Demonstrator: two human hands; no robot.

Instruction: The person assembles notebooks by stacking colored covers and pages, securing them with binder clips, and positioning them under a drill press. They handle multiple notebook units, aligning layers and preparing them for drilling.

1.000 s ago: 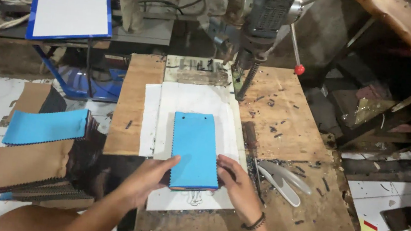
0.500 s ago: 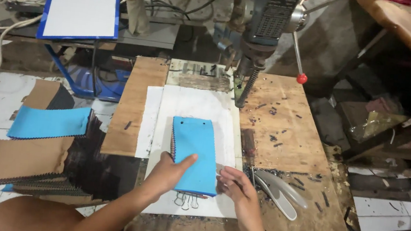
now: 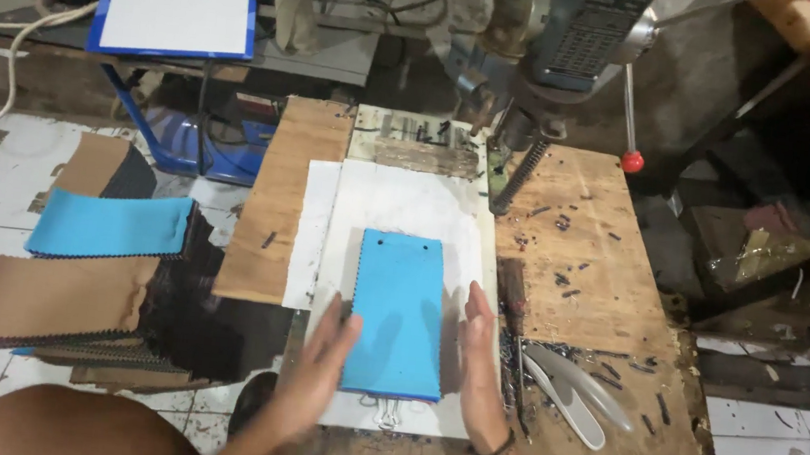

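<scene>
Right now both hands flank a blue stack of fabric swatches point(image 3: 399, 314) lying in the lower middle of the frame on a white sheet point(image 3: 397, 207) that covers the wooden surface point(image 3: 570, 263). The left hand point(image 3: 317, 372) rests flat against the stack's left edge, fingers point(image 3: 344, 326) stretched out and grasping nothing; the right hand point(image 3: 479, 363) presses its open palm along the right edge, likewise loose and empty. Two small holes show near the stack's top end, and a metal clip point(image 3: 388, 414) peeks out below its bottom end. Above, in the upper middle, hangs a drill press point(image 3: 552, 34) with its red-knobbed lever point(image 3: 631, 160). A pair of pale-handled scissors point(image 3: 572, 392) lies at lower right. At left sit piles of brown and blue swatch books point(image 3: 94, 267).

By my reckoning the step in hand is squaring the stack's edges between the palms. Any following move would call for even pressure from both sides so the layers stay aligned.
</scene>
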